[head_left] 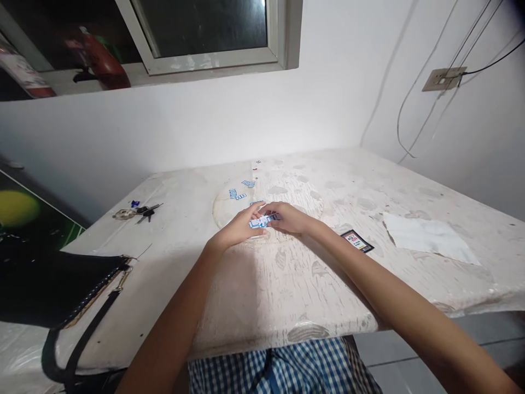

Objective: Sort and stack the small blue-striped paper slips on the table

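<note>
Where visible, patterned pieces [258, 222] between fingers [277, 209]

the pale, patterned worktop [235, 295] spreads out all around the fingers [271, 207]. just beyond them lie small blue-and-white pieces [233, 193]. well to their left are keys [148, 211], a blue bit [135, 203] and, lower down, a black bag [61, 284]. right of them lies a dark card [357, 241], then a white sheet [430, 238].
</note>
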Tool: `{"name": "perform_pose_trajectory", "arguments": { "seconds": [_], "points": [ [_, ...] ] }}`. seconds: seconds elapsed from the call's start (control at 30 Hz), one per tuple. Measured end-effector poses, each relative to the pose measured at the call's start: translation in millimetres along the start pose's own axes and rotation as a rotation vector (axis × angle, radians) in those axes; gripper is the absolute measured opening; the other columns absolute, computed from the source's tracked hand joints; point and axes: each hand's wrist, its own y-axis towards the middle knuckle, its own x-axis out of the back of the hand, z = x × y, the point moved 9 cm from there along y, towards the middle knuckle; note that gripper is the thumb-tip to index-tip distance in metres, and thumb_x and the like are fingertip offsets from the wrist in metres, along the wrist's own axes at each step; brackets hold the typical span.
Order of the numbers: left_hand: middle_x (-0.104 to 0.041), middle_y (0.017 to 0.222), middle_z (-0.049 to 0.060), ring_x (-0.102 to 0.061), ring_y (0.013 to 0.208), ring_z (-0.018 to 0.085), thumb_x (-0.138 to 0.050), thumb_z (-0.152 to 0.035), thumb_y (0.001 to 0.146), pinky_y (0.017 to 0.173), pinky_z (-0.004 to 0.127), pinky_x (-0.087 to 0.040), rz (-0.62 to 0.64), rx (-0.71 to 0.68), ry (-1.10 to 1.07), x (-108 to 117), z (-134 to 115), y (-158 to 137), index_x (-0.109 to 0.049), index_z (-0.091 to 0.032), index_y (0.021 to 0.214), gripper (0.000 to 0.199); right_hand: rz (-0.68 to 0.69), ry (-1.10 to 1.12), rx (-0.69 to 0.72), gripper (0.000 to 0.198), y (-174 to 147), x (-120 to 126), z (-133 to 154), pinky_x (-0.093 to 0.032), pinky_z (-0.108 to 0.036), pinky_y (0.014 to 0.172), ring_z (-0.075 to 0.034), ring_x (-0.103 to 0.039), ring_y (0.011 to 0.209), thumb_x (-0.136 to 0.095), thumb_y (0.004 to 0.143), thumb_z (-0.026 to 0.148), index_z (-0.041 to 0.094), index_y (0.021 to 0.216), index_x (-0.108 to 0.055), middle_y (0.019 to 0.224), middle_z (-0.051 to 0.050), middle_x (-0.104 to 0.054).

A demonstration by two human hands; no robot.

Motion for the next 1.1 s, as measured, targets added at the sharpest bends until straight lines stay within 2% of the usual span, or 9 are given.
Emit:
{"name": "perform_pose_trajectory", "arguments": {
  "seconds": [0.1,0.27,0.33,0.47,0.57,0.73,0.83,1.0,1.1],
  "points": [
    [-0.052,0.096,0.004,-0.052,0.092,0.019,-0.06,-0.027,0.068,0.081,0.033,-0.043,-0.088,0.001,-0.015,1.2,3.6,3.7,-0.038,-0.028,0.127,0.063,-0.109,-0.05,-0.058,0.04,-1.0,7.4,-6.0,-0.042,-0.033,0.076,-0.019,-0.055,0.085,-0.052,0.069,0.005,0.018,0.107,-0.058,0.097,-0.007,-0.059],
    [-0.052,0.083,0.0,-0.053,0.081,0.015,-0.058,-0.018,0.068,0.084,0.033,-0.041,-0.255,-0.04,-0.021,6.3,7.3,11.2,-0.043,-0.026,0.12,0.055,-0.236,0.046,-0.081,0.041,-0.3,15.6,-12.2,-0.042,-0.034,0.078,-0.019,-0.054,0.087,-0.046,0.067,0.005,0.019,0.104,-0.058,0.095,-0.005,-0.057],
    [-0.053,0.081,0.0,-0.053,0.081,0.015,-0.057,-0.015,0.069,0.086,0.032,-0.04,-0.331,-0.071,-0.04,11.7,3.9,13.7,-0.045,-0.025,0.118,0.052,-0.331,0.056,-0.077,0.041,-0.5,25.6,-13.4,-0.041,-0.036,0.082,-0.019,-0.053,0.09,-0.044,0.066,0.005,0.019,0.102,-0.058,0.095,-0.005,-0.058],
    [-0.06,0.097,0.004,-0.054,0.093,0.017,-0.054,-0.015,0.072,0.089,0.033,-0.039,-0.547,-0.127,-0.101,33.5,-6.2,12.8,-0.053,-0.02,0.109,0.038,-0.553,0.124,-0.091,0.039,-5.5,50.4,-17.7,-0.041,-0.037,0.087,-0.019,-0.053,0.095,-0.041,0.068,0.009,0.018,0.102,-0.057,0.1,-0.007,-0.058],
    [-0.059,0.11,0.007,-0.053,0.104,0.018,-0.052,-0.014,0.072,0.092,0.034,-0.038,-0.663,-0.189,-0.211,47.9,-10.2,10.9,-0.057,-0.018,0.101,0.03,-0.613,0.342,-0.104,0.034,-6.3,58.6,-22.5,-0.042,-0.036,0.086,-0.019,-0.055,0.098,-0.042,0.068,0.012,0.019,0.099,-0.057,0.106,-0.007,-0.057],
    [-0.064,0.103,0.009,-0.06,0.095,0.02,-0.052,-0.018,0.071,0.083,0.036,-0.046,-0.653,-0.151,-0.555,52.5,2.1,15.9,-0.054,-0.018,0.107,0.036,-0.594,0.786,-0.148,0.029,-3.9,57.3,-23.0,-0.043,-0.038,0.086,-0.022,-0.057,0.099,-0.046,0.061,0.012,0.017,0.087,-0.057,0.1,-0.008,-0.062],
    [-0.064,0.102,0.011,-0.058,0.1,0.021,-0.054,-0.019,0.071,0.088,0.039,-0.044,-0.625,-0.136,-0.68,52.4,1.1,15.4,-0.051,-0.017,0.11,0.04,-0.553,0.923,-0.201,0.027,-4.3,54.9,-19.6,-0.041,-0.041,0.088,-0.024,-0.059,0.097,-0.046,0.062,0.014,0.016,0.087,-0.057,0.094,-0.011,-0.065],
    [-0.066,0.098,0.011,-0.059,0.101,0.023,-0.049,-0.032,0.078,0.095,0.044,-0.038,-0.553,-0.119,-0.88,48.4,-3.4,14.6,-0.051,-0.015,0.112,0.039,-0.523,0.889,-0.24,0.03,-7.2,58.8,-16.4,-0.033,-0.045,0.094,-0.023,-0.053,0.107,-0.045,0.068,0.022,0.015,0.095,-0.057,0.107,-0.01,-0.063],
    [-0.062,0.107,0.013,-0.058,0.102,0.024,-0.046,-0.038,0.08,0.095,0.044,-0.039,-0.524,-0.132,-0.966,45.6,-5.8,14.7,-0.052,-0.015,0.111,0.04,-0.525,0.687,-0.238,0.033,-8.2,63.2,-18.1,-0.03,-0.043,0.097,-0.023,-0.048,0.113,-0.041,0.072,0.025,0.018,0.1,-0.059,0.119,-0.007,-0.056]
  ]
}}
